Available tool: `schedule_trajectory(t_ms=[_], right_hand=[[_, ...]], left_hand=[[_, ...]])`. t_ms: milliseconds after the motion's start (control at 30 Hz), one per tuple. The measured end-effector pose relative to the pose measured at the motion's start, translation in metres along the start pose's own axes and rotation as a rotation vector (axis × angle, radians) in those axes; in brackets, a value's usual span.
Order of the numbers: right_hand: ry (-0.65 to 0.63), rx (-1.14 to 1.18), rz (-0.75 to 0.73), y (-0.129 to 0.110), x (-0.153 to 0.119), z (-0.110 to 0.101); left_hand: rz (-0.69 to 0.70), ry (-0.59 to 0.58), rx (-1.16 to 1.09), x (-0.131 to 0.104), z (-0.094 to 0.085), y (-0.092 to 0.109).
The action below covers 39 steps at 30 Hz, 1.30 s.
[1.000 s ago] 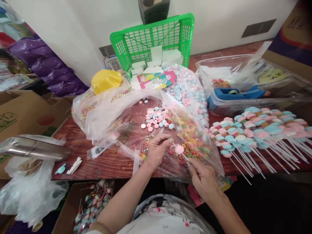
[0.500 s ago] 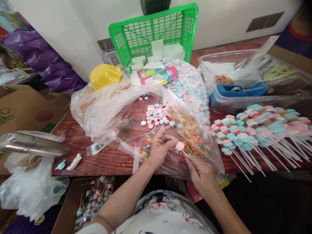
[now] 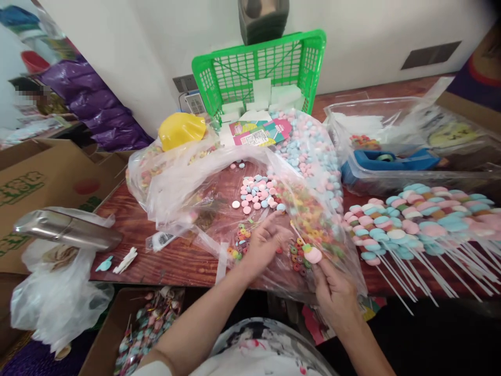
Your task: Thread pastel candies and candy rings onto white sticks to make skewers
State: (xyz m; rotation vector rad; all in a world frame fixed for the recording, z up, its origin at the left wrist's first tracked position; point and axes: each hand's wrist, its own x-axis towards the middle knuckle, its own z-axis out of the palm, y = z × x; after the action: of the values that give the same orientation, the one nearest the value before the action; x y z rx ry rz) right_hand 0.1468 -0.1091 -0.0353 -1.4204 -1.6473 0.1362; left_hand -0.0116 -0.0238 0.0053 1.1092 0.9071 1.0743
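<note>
Though pink-only before, stick [image 3: 299, 235] now green-ringed.

The person is wearing a white top [image 3: 235, 360], its rounded front showing grey and black patches, some bordering its curved edge, and small red-pink, flower-like marks. Left of the top, a plain white sleeve [image 3: 152, 368] is ending near the elbow, leaving the left forearm [image 3: 207, 313] uncovered. Beyond the top, the left hand [image 3: 266, 248] and right hand [image 3: 334, 287] are going bare.
</note>
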Motion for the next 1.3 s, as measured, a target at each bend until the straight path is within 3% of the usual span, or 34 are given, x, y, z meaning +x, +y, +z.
schedule_trajectory(t_ms=[100, 233, 333, 533, 633, 733, 900, 1100, 1300], right_hand=[[0.040, -0.043, -0.010, 0.005, 0.000, -0.002], [0.029, -0.074, -0.104, 0.007, -0.003, 0.003], [0.018, -0.079, -0.132, 0.006, -0.005, 0.005], [-0.019, -0.082, -0.071, 0.003, -0.001, 0.001], [-0.024, -0.092, -0.087, 0.001, 0.000, 0.001], [-0.037, -0.084, -0.097, -0.001, -0.001, 0.002], [-0.108, -0.080, -0.104, -0.002, -0.005, 0.003], [-0.137, -0.053, -0.117, -0.001, -0.012, 0.008], [-0.151, -0.087, -0.110, -0.001, -0.012, 0.007]], left_hand=[[0.182, 0.136, 0.456, 0.044, -0.025, 0.017], [0.455, -0.122, 1.083, 0.089, -0.040, 0.021], [0.492, -0.241, 1.180, 0.100, -0.040, 0.012], [0.454, -0.098, 1.045, 0.084, -0.042, 0.007], [0.215, 0.013, 0.665, 0.064, -0.038, 0.015], [-0.015, 0.042, 0.227, 0.039, -0.031, 0.021], [-0.125, 0.129, -0.158, 0.007, -0.021, 0.020], [-0.123, 0.197, -0.197, -0.005, -0.022, 0.014], [0.006, 0.230, -0.064, -0.010, -0.016, 0.011]])
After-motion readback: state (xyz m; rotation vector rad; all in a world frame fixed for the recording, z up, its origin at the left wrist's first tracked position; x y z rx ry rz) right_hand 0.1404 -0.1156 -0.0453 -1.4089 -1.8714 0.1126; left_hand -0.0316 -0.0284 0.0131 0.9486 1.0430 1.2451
